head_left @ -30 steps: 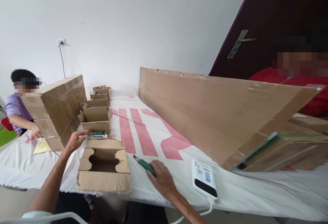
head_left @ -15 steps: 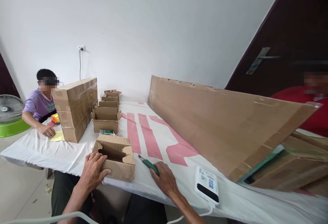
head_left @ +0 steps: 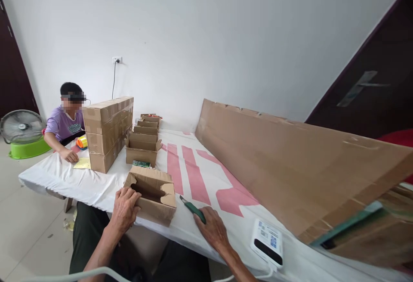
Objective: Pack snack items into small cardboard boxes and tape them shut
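An open-topped cardboard box (head_left: 156, 211) sits at the near edge of the cloth-covered table. My left hand (head_left: 125, 209) grips its left end, fingers over the rim and thumb against the near side. To the right of the box, my right hand (head_left: 211, 226) is closed around a green utility knife (head_left: 195, 211). The blade points away to the upper left, apart from the box. Just behind the box lies a small green packet (head_left: 141, 164). Another open box (head_left: 141, 155) stands beyond that, heading a row of open boxes.
Taped closed boxes (head_left: 108, 137) form a wall at left; a person in a purple shirt (head_left: 66, 129) sits behind it. A long cardboard panel (head_left: 290, 161) borders the right. A white device (head_left: 267, 241) with a cable lies near my right forearm. A fan (head_left: 24, 127) stands far left.
The view has swung left, so everything appears shifted right. The near box is turned slightly, and my left thumb has come up against its side. My right hand keeps the knife.
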Available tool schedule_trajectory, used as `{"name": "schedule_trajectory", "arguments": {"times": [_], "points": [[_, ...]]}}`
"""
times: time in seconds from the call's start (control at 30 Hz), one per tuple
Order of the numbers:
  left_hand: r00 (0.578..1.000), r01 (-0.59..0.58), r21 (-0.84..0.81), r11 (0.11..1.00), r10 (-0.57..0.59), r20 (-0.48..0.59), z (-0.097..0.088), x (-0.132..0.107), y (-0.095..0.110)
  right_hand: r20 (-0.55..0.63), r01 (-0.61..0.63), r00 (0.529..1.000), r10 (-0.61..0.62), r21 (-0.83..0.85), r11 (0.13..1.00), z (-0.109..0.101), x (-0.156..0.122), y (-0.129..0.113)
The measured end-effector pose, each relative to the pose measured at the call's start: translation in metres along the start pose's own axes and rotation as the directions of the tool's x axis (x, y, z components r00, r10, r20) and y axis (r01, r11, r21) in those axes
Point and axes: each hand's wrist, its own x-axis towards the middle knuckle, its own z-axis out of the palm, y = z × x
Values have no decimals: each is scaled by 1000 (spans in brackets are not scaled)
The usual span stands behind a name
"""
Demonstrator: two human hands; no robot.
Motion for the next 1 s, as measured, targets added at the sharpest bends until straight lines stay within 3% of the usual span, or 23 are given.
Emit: {"name": "schedule_trajectory", "arguments": {"times": [0.23, 0.43, 0.53, 0.6, 0.67, 0.73, 0.8, 0.9, 1.0], "points": [[1000, 20, -37, 999, -19, 19, -1, -8, 4, 8, -3, 1000, 3, 26, 1000, -2, -2, 1], [997, -46, -71, 996, 42, -60, 6, -27, -1, 15, -9, 1000, 8, 61, 998, -9, 0, 0], [993, -62, -59, 996, 56, -100, 9, -36, -3, 21, -79, 997, 76, 155, 985, -19, 8, -6], [992, -62, -55, 997, 56, -111, 9, -36, -3, 33, -177, 984, 176, 310, 934, -29, 19, -21], [994, -72, -48, 996, 67, -88, 6, -30, -1, 156, -304, 953, 261, 526, 795, -40, 34, -47], [995, -99, -16, 995, 98, -24, 1, -16, 0, 359, -408, 910, 206, 690, 598, -51, 49, -79], [992, -116, 38, 992, 115, 44, -5, 1, -4, 430, -418, 898, 96, 763, 493, -59, 63, -110], [999, -46, 70, 996, 44, 26, -16, 25, -27, 356, -343, 932, 63, 814, 469, -67, 76, -138], [997, -4, -94, 996, -4, -83, -28, 38, -66, 249, -264, 963, 99, 814, 517, -68, 79, -148]]}}
